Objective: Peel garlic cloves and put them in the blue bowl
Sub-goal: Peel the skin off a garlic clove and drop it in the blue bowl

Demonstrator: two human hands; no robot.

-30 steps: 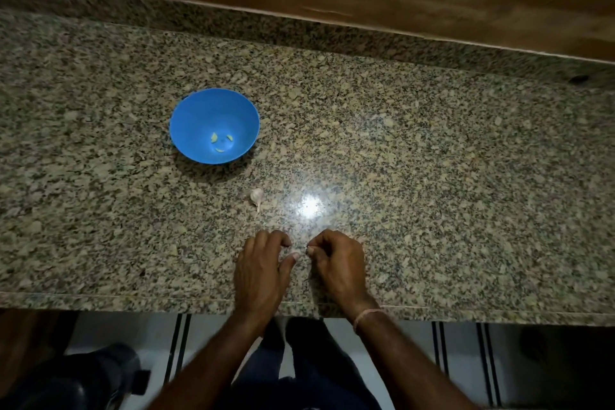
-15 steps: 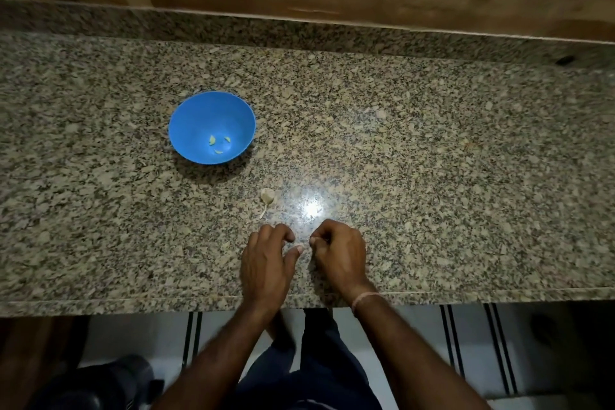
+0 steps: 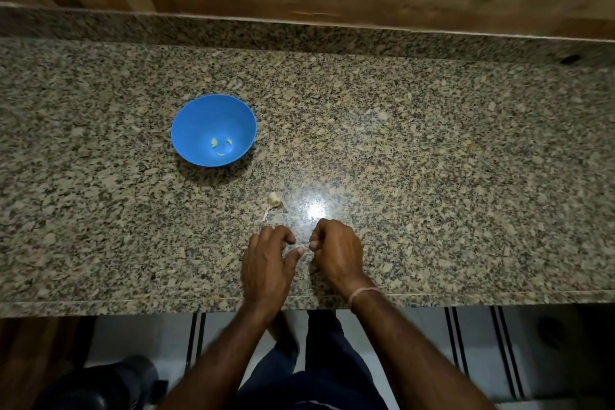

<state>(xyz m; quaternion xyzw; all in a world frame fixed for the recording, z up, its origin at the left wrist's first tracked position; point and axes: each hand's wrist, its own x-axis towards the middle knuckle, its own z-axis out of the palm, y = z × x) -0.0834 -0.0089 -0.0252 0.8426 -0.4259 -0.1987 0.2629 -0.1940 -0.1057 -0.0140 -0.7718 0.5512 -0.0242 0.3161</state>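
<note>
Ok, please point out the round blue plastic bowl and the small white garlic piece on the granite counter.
round blue plastic bowl [image 3: 199, 120]: head view, bare inner wall.
small white garlic piece [image 3: 273, 199]: head view, its rounded body.

Dim light, one white glare spot on the granite counter [image 3: 432, 176], soft blur, bowed edges

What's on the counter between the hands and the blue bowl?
One garlic piece lies there, head view; otherwise bare counter.
</note>
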